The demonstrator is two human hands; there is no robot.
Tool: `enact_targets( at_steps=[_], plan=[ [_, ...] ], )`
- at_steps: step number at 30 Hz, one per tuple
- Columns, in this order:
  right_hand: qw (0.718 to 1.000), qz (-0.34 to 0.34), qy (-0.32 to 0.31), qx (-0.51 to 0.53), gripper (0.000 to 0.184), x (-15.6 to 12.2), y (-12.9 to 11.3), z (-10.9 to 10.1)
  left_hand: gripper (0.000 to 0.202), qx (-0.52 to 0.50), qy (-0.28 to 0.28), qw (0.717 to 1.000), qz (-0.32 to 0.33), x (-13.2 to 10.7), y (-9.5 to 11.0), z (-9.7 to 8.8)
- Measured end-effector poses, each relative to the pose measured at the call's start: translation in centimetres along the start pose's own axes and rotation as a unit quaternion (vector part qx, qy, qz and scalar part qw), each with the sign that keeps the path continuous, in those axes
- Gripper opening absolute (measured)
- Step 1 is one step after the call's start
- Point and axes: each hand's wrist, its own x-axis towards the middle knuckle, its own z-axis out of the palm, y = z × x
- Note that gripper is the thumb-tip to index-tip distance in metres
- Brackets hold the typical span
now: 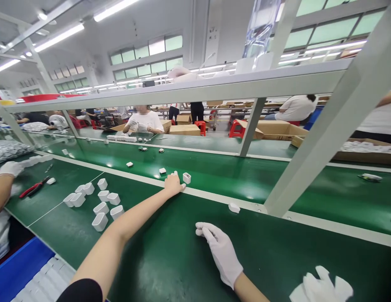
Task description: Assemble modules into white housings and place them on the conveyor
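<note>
My left hand (173,184), bare except for white fingertip covers, reaches over the pale rail to the green conveyor belt. Its thumb and a finger are spread beside a small white plastic housing (187,178); I see no firm grip on it. My right hand (219,251), in a white glove, hovers over the green worktop (170,251) with its fingers extended and nothing visible in them. A small white part (234,208) lies by the rail beyond it. Left of my left arm stand several white oval cups (101,221), open at the top.
A pale slanted post (327,126) and an overhead shelf (195,86) frame the reach. Red-handled pliers (34,187) lie near a co-worker's gloved hand (11,169). A blue bin (22,268) holds white parts at lower left; a white glove (323,286) lies at lower right.
</note>
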Motion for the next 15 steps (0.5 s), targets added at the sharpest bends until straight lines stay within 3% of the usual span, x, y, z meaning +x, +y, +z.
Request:
enact_targets(
  at_steps=[2, 5, 9, 12, 15],
  plan=[
    [1.000, 0.006, -0.004, 0.000, 0.037, 0.1, 0.0, 0.1, 0.050, 0.036, -0.004, 0.999, 0.028, -2.5, -2.1, -1.4],
    [1.000, 0.013, -0.012, -0.012, 0.037, 0.0, 0.1, 0.2, 0.038, 0.089, -0.042, 0.992, 0.077, -8.1, -6.3, -3.6],
    [0.998, 0.028, -0.025, -0.041, 0.037, 0.0, 0.4, 0.4, 0.033, 0.171, -0.067, 0.981, 0.060, -15.3, -12.0, -5.9],
    [0.998, 0.040, -0.030, -0.046, 0.038, 0.2, 0.5, 0.5, 0.034, 0.224, -0.061, 0.973, 0.010, -17.8, -15.1, -6.8],
    [0.997, 0.053, -0.028, -0.044, 0.040, 0.3, 0.4, 0.7, 0.036, 0.243, -0.057, 0.968, -0.011, -17.9, -16.5, -6.8]
  ],
)
